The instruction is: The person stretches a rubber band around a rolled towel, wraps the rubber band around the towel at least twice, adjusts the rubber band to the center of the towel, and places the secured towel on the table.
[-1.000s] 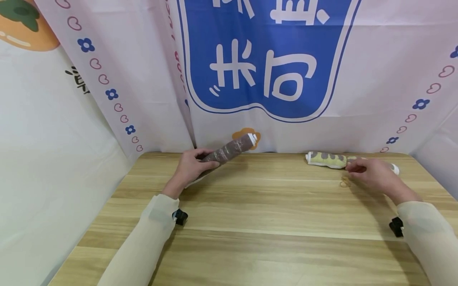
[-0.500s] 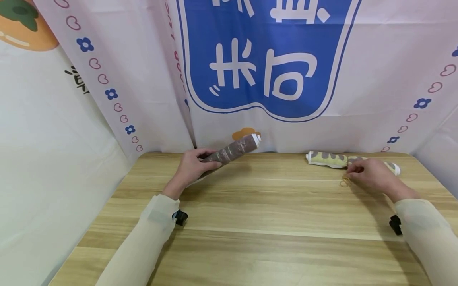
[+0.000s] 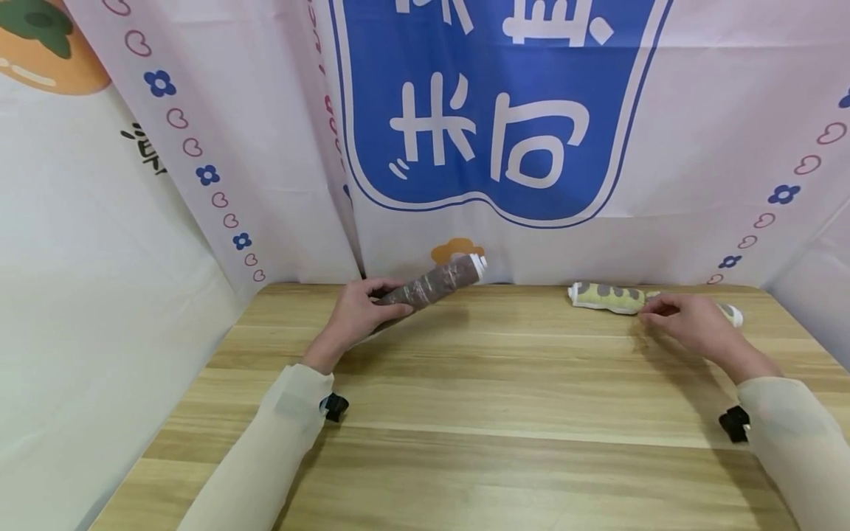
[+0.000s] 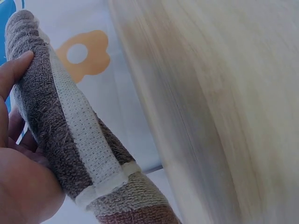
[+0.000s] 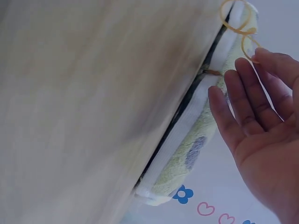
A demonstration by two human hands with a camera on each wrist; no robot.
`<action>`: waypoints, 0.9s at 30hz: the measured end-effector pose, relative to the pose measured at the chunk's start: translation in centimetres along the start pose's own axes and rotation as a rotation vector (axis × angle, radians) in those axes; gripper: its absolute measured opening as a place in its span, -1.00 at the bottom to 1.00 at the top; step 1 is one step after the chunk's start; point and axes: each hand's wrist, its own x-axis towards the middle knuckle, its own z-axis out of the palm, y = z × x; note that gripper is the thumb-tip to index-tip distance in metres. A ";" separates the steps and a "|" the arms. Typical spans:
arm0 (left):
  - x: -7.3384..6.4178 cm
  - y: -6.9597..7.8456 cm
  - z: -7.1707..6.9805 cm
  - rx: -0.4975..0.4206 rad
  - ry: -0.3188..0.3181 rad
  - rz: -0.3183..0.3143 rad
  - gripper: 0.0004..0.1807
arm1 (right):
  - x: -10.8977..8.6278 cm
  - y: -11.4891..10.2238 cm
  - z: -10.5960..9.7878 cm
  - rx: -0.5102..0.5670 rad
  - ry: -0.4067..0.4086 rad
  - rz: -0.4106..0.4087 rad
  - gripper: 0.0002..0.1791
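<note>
My left hand (image 3: 352,313) grips a rolled brown towel (image 3: 434,286) near its lower end. The roll is tilted, its white-edged end raised toward the back curtain. In the left wrist view, a pale woven strip runs along the towel (image 4: 44,102), and bands of grey and reddish brown show at the bottom. My right hand (image 3: 693,328) pinches a thin yellow rubber band (image 5: 245,31) between thumb and fingertip; the band hangs in loops. Just behind that hand lies a rolled yellow-green towel (image 3: 607,296) with grey spots, cinched at its middle by another band (image 5: 212,72).
The wooden table (image 3: 465,413) ends at the back against a printed curtain (image 3: 412,236) with a blue panel. White cloth (image 3: 99,295) hangs on the left side. Each wrist wears a small black camera (image 3: 334,406).
The brown towel's raised end has dipped slightly and shifted right. My right fingers now have the rubber band, which was lying in loops on the table below them.
</note>
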 end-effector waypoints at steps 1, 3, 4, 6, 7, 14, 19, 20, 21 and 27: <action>0.0 0.1 0.0 0.000 0.001 0.003 -0.56 | -0.1 -0.1 -0.1 0.007 0.007 0.007 -0.86; -0.1 0.1 0.1 -0.003 0.002 0.010 -0.57 | -0.2 -0.5 -0.2 0.024 0.020 0.025 -0.81; -0.1 0.1 0.1 -0.001 0.003 0.012 -0.57 | -0.2 -0.7 -0.3 0.037 0.023 0.037 -0.79; -0.1 0.1 0.2 -0.002 0.005 0.014 -0.58 | -0.3 -1.1 -0.4 0.055 0.029 0.058 -0.72; -0.1 0.1 0.3 -0.004 0.005 0.013 -0.58 | -0.3 -1.3 -0.4 0.069 0.029 0.071 -0.68; -0.2 0.3 0.6 0.000 0.003 0.013 -0.59 | -0.6 -2.7 -0.6 0.195 0.036 0.124 -0.53; -0.2 0.4 0.7 0.004 0.000 0.017 -0.58 | -0.9 -3.4 -0.6 0.379 0.045 0.128 -0.51; -0.3 0.5 0.8 0.003 0.000 0.019 -0.58 | -1.0 -3.5 -0.6 0.426 0.050 0.124 -0.50; -0.3 0.5 0.8 -0.001 -0.001 0.019 -0.58 | -1.0 -3.6 -0.6 0.474 0.057 0.121 -0.51; -0.6 1.0 0.8 -0.028 0.005 0.025 -0.58 | -0.9 -4.3 -0.3 0.658 0.128 0.114 -0.56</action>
